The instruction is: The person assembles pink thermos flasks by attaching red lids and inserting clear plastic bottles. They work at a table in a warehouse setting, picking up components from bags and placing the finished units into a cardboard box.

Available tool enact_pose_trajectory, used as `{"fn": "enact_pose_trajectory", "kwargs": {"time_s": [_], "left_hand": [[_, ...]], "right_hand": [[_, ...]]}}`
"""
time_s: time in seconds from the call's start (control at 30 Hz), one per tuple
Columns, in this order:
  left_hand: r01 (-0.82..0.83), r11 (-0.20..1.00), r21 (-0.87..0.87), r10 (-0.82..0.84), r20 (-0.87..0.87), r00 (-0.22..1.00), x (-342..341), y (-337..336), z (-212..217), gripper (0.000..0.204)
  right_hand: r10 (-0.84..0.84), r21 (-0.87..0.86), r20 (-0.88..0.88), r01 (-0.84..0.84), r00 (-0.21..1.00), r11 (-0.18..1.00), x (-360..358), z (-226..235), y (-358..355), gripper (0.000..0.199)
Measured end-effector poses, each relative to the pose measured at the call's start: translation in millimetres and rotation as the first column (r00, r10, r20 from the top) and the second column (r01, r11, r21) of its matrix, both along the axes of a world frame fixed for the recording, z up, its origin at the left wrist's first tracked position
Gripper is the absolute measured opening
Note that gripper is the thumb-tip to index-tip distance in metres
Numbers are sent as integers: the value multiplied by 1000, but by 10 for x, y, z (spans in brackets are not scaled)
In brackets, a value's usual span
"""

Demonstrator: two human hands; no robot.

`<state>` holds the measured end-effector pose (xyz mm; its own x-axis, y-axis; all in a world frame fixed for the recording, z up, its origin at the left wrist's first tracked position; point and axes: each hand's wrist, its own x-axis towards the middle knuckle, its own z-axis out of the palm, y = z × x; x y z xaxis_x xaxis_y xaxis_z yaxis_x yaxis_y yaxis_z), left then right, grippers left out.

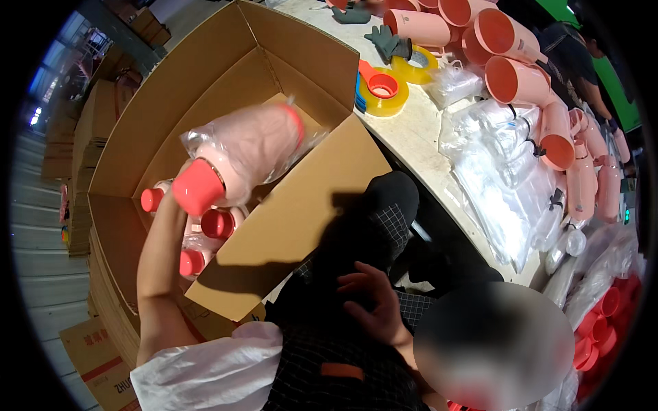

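Note:
A pale pink bottle (250, 140) with a coral-red lid lies tilted above the open cardboard box (329, 178), wrapped in a clear plastic bag. My left hand (186, 166) reaches into the box and holds this bottle from behind; its fingers are hidden by the bottle and lid. Beneath it, several similar bottles (195, 260) with red lids stand inside the box, partly covered by my forearm. Over my dark checked apron hovers my right hand (372, 301), fingers apart, holding nothing.
On the table to the right are tape rolls (394, 99), a dark glove (385, 44), clear plastic bags (493, 185) and several pink bottle bodies (517, 81). Red cups (596, 329) lie at the lower right. Stacked cardboard (103, 130) stands left. Another person (576, 61) is at the far right.

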<state>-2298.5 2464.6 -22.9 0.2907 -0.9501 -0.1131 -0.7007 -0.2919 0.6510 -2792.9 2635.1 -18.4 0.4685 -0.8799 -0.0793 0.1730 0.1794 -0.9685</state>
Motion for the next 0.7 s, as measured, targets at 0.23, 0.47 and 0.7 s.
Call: {"fn": "enact_pose_trajectory", "kwargs": {"time_s": [0.23, 0.47, 0.7], "left_hand": [[-98, 909, 406, -4, 242, 970, 850, 260, -1551, 61], [-334, 754, 566, -14, 522, 853, 557, 218, -1519, 68], [300, 880, -370, -232, 216, 948, -1343, -292, -348, 47]], "right_hand": [[-313, -64, -402, 315, 860, 947, -962, -85, -457, 37], [-934, -916, -354, 217, -38, 339, -2526, -17, -2672, 63], [-873, -953, -283, 11, -397, 304, -3961, 384, -3635, 38]]}}
